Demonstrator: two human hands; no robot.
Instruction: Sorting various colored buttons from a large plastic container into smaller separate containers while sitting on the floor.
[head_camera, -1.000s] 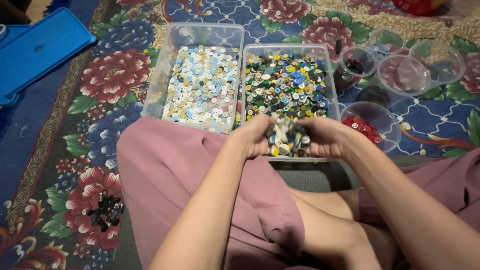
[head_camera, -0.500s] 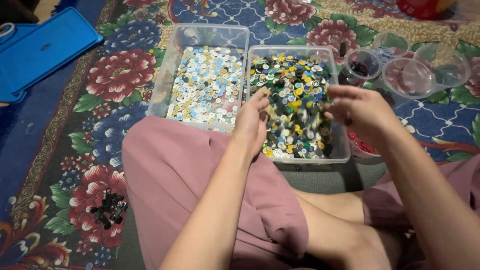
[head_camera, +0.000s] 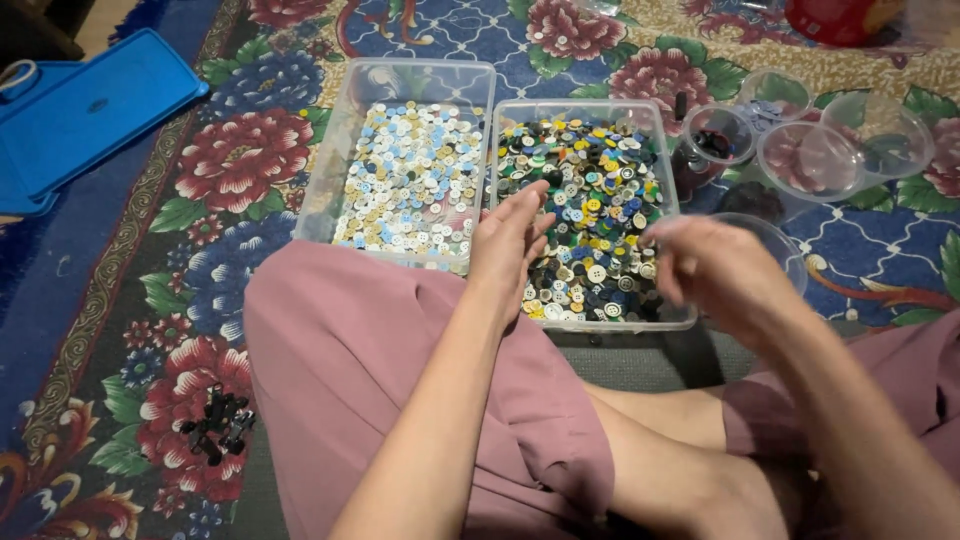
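Two clear plastic bins stand side by side on a flowered carpet. The left bin (head_camera: 330, 180) holds pale white, blue and cream buttons (head_camera: 410, 180). The right bin (head_camera: 580, 104) holds mixed dark, green, yellow and blue buttons (head_camera: 590, 190). My left hand (head_camera: 510, 240) lies flat with fingers out over the near left part of the right bin, holding nothing. My right hand (head_camera: 705, 265) is blurred, fingers curled, at that bin's near right corner, above a clear bowl (head_camera: 775, 240). Whether it holds buttons is hidden.
Several clear bowls (head_camera: 810, 160) and a small cup with dark buttons (head_camera: 715, 135) stand right of the bins. A blue lid (head_camera: 90, 110) lies far left. A small pile of black pieces (head_camera: 215, 425) sits on the carpet by my pink-clothed knee (head_camera: 350, 340).
My hands were together over the near edge of the right bin. They have parted: the left has flattened over the buttons, and the right has moved right toward the clear bowl.
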